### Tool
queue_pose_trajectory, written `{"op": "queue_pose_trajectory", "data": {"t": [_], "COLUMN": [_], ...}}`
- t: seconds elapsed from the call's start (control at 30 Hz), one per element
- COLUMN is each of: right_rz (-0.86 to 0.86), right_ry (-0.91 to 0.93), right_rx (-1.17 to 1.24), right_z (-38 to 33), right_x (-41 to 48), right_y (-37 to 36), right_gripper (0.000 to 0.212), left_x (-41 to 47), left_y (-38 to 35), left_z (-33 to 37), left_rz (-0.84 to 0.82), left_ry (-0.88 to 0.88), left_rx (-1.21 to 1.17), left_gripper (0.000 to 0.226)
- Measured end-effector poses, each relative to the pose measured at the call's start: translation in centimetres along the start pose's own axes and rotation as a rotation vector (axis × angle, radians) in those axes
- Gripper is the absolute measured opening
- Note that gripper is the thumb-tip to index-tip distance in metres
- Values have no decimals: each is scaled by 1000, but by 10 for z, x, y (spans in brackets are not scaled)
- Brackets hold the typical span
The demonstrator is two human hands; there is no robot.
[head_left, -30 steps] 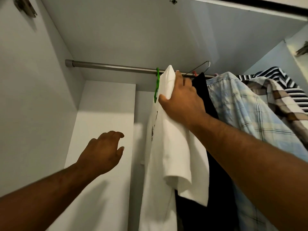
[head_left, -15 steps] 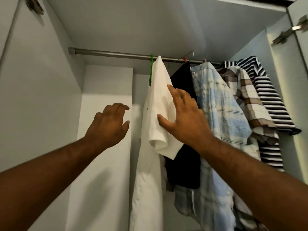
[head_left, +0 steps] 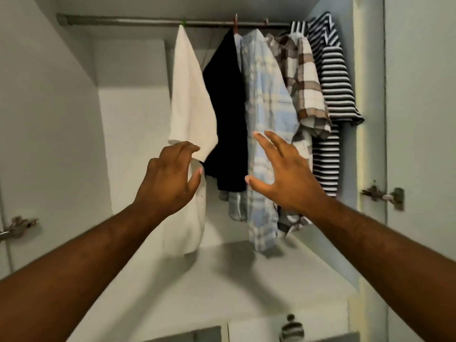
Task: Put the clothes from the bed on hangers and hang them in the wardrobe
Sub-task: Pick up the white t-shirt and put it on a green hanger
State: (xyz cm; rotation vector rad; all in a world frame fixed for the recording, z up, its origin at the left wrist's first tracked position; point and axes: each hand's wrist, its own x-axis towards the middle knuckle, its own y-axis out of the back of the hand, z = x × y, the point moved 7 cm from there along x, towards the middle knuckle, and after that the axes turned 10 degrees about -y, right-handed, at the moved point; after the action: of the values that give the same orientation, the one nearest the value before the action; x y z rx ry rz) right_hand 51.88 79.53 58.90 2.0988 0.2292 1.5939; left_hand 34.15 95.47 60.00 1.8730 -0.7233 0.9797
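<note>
The left hand, loosely curled and empty, hovers at the sleeve hem of the white shirt hanging from the rail, while the right hand, fingers spread and empty, fronts the blue checked shirt.

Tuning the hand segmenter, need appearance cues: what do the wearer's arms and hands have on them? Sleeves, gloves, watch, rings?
Nothing worn shows. The left hand and right hand are bare: no gloves, no rings visible. No watch or band at either wrist. The left forearm and right forearm are uncovered to the frame edge, no sleeve in view.
</note>
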Motion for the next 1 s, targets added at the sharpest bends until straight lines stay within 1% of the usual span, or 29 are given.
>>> {"op": "queue_pose_trajectory", "data": {"t": [0.07,0.2,0.4,0.5,0.67,0.73,0.8,0.83,0.93,1.0], "right_rz": [-18,-61,-131,-184,-236,-245,-277,-266,-305,-318], "right_ry": [-38,-106,-249,-343,-547,-642,-679,-779,-901,-1035], "right_rx": [19,1,-46,-65,-89,-107,-128,-174,-189,-235], "right_z": [19,62,132,168,219,241,250,267,275,278], "right_x": [-27,-80,-155,-202,-294,-331,-353,-384,-426,-468], "right_y": [7,17,27,24,19,21,19,30,44,63], "right_gripper": [91,91,89,85,77,71,64,60,54,52], "left_x": [-8,-23,-30,-42,-77,-92,-102,-108,-131,-153], "left_y": [-7,-38,-109,-147,-215,-239,-254,-265,-285,-292], "left_z": [29,87,177,228,316,360,384,423,471,521], "left_rz": [8,8,-18,-61,-216,-272,-303,-344,-451,-558], "left_ry": [4,13,-57,-38,-109,-155,-149,-211,-275,-389], "left_rx": [-74,-230,-445,-577,-799,-929,-1004,-1101,-1204,-1309], "left_gripper": [44,43,51,53,49,48,46,45,39,34]}}
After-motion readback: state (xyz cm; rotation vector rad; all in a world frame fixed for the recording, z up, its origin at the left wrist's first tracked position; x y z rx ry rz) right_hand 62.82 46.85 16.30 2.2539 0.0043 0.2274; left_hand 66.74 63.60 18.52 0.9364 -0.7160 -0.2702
